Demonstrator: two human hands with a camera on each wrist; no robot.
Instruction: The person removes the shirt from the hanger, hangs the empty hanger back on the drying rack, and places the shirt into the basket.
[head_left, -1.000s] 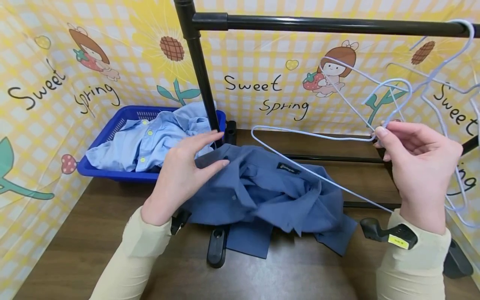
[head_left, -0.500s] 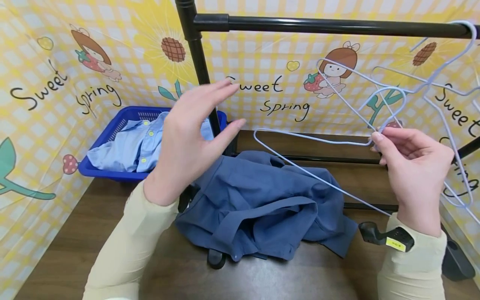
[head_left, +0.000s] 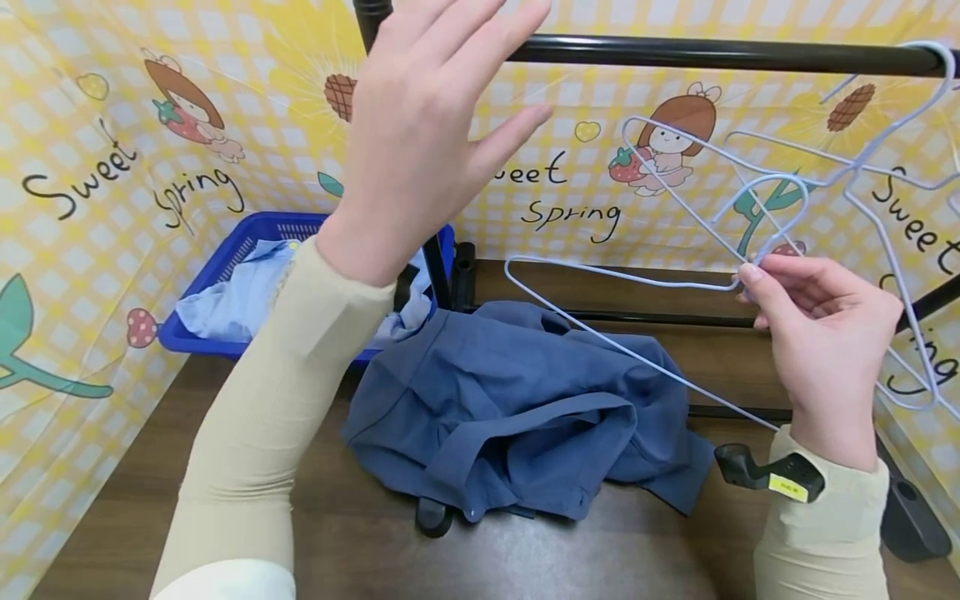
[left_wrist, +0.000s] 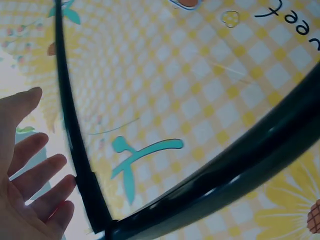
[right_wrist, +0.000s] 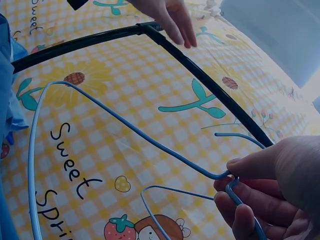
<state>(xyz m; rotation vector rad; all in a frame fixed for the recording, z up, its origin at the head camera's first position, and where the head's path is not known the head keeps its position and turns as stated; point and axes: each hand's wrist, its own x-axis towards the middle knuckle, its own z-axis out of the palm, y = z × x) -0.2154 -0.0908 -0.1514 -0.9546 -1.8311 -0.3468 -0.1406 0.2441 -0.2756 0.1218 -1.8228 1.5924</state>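
My left hand (head_left: 427,142) is raised beside the upper left corner of the black rack (head_left: 675,52), fingers extended and holding nothing. The left wrist view shows that hand (left_wrist: 30,185) near a rack joint. At the right, my right hand (head_left: 832,342) pinches a light blue wire hanger (head_left: 660,284) at the base of its hook, between thumb and fingers. The same grip shows in the right wrist view, with the hanger (head_left: 600,332) arm reaching left over a dark blue shirt (head_left: 517,375). That shirt lies crumpled on the brown wooden surface, its collar now hidden.
A blue basket (head_left: 176,337) holding a light blue shirt (head_left: 243,296) stands at the back left, partly hidden by my left arm. Other wire hangers (head_left: 873,158) hang on the rack bar at the right. The rack's lower bars and feet lie behind and beneath the dark shirt.
The left hand has let go of the dark blue shirt and risen from it to the rack's top corner. The shirt's upper part has dropped forward. The right hand and hanger shifted slightly left.
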